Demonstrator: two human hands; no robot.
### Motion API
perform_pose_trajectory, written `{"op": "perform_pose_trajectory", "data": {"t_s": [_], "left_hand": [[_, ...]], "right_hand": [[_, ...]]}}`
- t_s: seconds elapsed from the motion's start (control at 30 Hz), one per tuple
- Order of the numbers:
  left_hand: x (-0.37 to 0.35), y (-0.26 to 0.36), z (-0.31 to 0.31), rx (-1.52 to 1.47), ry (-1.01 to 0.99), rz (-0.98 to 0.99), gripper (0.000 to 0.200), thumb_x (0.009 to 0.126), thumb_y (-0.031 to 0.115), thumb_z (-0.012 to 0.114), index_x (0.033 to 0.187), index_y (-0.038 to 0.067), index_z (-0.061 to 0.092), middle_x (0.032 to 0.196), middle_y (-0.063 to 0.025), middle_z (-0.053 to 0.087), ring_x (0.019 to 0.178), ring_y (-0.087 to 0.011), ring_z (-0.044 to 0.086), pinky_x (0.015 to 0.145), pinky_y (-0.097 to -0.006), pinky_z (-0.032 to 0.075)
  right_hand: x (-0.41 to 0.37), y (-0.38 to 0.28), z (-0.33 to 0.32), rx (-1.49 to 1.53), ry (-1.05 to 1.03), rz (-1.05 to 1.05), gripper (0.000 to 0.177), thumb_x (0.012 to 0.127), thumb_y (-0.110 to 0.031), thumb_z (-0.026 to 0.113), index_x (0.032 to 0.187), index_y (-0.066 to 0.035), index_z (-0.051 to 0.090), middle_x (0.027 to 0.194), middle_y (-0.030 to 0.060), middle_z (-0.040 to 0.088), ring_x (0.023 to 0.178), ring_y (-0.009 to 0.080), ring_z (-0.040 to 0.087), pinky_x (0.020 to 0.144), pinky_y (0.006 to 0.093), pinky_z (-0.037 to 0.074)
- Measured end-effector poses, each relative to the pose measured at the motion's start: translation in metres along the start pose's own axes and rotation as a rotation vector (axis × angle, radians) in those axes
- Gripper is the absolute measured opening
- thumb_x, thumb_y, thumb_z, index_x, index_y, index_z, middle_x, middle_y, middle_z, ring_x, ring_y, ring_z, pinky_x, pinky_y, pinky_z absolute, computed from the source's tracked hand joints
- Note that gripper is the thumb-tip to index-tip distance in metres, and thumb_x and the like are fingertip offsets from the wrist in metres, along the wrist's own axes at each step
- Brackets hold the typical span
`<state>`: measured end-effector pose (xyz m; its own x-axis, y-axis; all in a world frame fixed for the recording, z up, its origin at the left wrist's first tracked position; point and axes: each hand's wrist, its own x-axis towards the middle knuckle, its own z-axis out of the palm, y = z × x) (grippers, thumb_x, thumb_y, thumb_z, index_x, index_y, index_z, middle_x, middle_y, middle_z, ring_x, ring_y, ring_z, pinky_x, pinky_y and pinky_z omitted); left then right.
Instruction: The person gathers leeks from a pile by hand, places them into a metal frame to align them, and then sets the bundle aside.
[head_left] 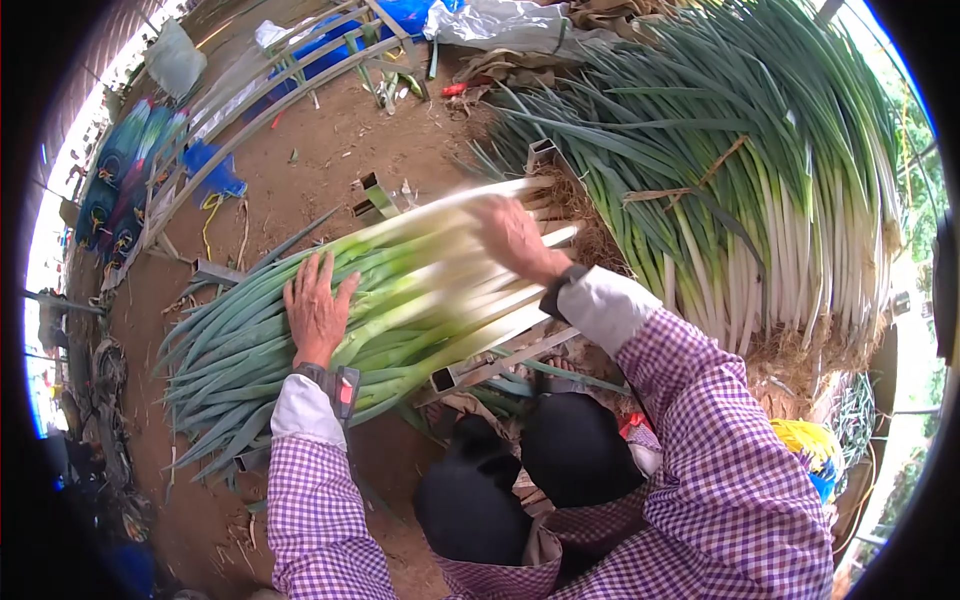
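A bundle of long green onions (395, 335) lies before the seated person, across low metal bars (535, 355) that show at its near edge, its dark leaves fanned at one end and its white stalks at the other. The left hand (318, 300) rests palm down on the bundle, at the stretch where the leaves turn to paler green. Its fingers are spread, with the thumb held apart; it presses flat on the stalks and is closed around none of them. The right hand (515, 238) is over the bundle's white end, its fingers smeared by blur; whether they are curled on a stalk or loose cannot be told, nor whether they touch. A dark band (562, 291) circles the right wrist, just beside the bundle's white stalks, and a watch-like strap (346, 392) sits on the left wrist, by the bundle's near edge.

Beyond the bundle's white end lies a far larger pile of onions (790, 190), with a dry brown strip (690, 191) across it. The person's dark-clad knees (570, 450) are on the bundle's near side. On its far side are bare earth (330, 170) and, well apart, a pale slatted frame (285, 80) with blue plastic (335, 50) behind it.
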<state>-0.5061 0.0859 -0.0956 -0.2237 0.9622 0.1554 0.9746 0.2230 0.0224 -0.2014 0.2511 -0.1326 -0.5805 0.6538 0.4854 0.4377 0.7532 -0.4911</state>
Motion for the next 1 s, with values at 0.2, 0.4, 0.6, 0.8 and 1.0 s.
{"op": "perform_pose_trajectory", "data": {"t_s": [0.2,0.4,0.6,0.8,1.0], "left_hand": [[-0.003,-0.001,0.005,0.049,0.011,-0.007,0.066,0.104,0.057,0.05,0.149,0.01,0.054,0.154,-0.0136,0.05,0.145,-0.0307,0.044,0.12,-0.0531,0.029],[-0.003,-0.001,0.009,0.086,0.013,-0.029,0.065,0.104,0.057,0.049,0.152,0.013,0.051,0.158,-0.0102,0.046,0.148,-0.0284,0.04,0.121,-0.0532,0.028],[-0.003,0.001,0.007,0.034,0.043,-0.051,0.069,0.102,0.059,0.052,0.151,0.011,0.052,0.158,-0.0119,0.045,0.148,-0.03,0.039,0.122,-0.0525,0.027],[-0.015,0.002,-0.028,-0.31,0.09,0.111,0.076,0.097,0.062,0.059,0.146,0.004,0.055,0.15,-0.018,0.054,0.14,-0.035,0.047,0.119,-0.05,0.031],[-0.048,0.034,-0.074,-0.182,-0.001,0.354,0.086,0.074,0.029,0.085,0.15,0.006,0.05,0.131,-0.0193,0.064,0.127,-0.0356,0.056,0.115,-0.0501,0.035]], "right_hand": [[-0.057,-0.032,-0.016,0.067,-0.077,-0.014,0.056,0.082,-0.02,0.082,0.132,-0.003,0.062,0.128,0.0135,0.066,0.122,0.0328,0.059,0.105,0.0452,0.045],[-0.062,-0.013,-0.017,-0.022,-0.137,-0.071,0.056,0.079,-0.013,0.08,0.131,-0.005,0.061,0.123,0.0125,0.066,0.116,0.0324,0.06,0.099,0.0446,0.046],[-0.064,0.003,-0.008,-0.104,-0.122,-0.075,0.048,0.084,-0.007,0.073,0.131,-0.007,0.062,0.114,0.013,0.066,0.105,0.0303,0.063,0.091,0.0437,0.048],[-0.056,-0.012,-0.026,-0.094,-0.033,-0.121,0.039,0.087,-0.007,0.066,0.125,-0.009,0.064,0.105,0.0095,0.064,0.096,0.0287,0.062,0.087,0.0431,0.046],[-0.041,-0.015,-0.039,-0.118,-0.061,-0.117,0.038,0.087,-0.009,0.066,0.125,-0.012,0.065,0.105,0.0078,0.063,0.092,0.0286,0.064,0.083,0.0429,0.045]]}}
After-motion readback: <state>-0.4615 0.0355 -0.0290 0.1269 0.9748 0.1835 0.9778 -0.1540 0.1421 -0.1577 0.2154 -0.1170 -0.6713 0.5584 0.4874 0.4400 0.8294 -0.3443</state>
